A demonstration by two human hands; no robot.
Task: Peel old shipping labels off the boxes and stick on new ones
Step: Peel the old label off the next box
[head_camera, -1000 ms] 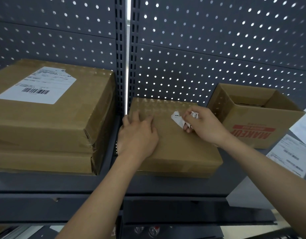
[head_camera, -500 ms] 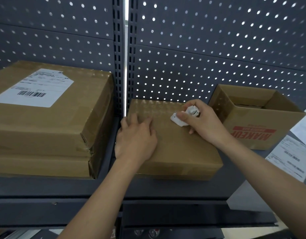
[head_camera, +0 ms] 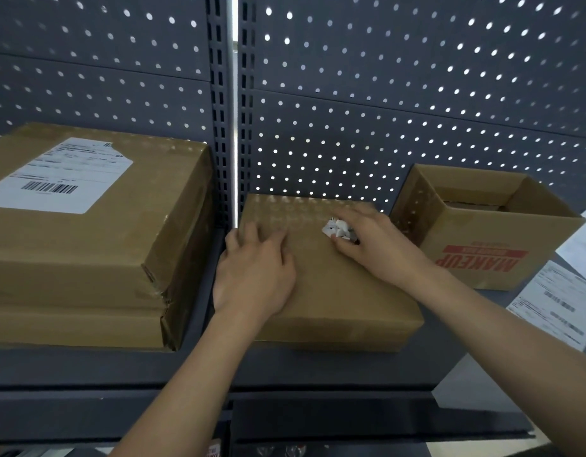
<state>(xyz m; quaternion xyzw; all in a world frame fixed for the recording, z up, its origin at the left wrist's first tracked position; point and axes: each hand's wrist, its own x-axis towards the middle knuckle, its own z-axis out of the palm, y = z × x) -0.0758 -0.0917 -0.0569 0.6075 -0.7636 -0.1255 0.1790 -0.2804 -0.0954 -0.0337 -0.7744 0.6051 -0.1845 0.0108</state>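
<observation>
— Grey steel shelf, front edge nearest. Item one: flat middle box, lying centre. On its 9 o'clock edge rests the left hand, fingers straight and slightly spread, presumably to pin the box against the pull.
— And the other?
— At the box's 1 o'clock, the right hand, fingers curled round the crumpled old label just above the lid. Whether any of it still sticks, I cannot tell. It is balled up, likely to keep glue off everything else.
— Changes?
— A second ago a strip trailed from the fingers; now it is a tight wad. The left hand is unmoved.
— Further back?
— At 4 o'clock, loose label sheets; at 9 o'clock, stacked boxes, the top one bearing a barcode label; at 3 o'clock, an open box; pegboard rearmost.
</observation>
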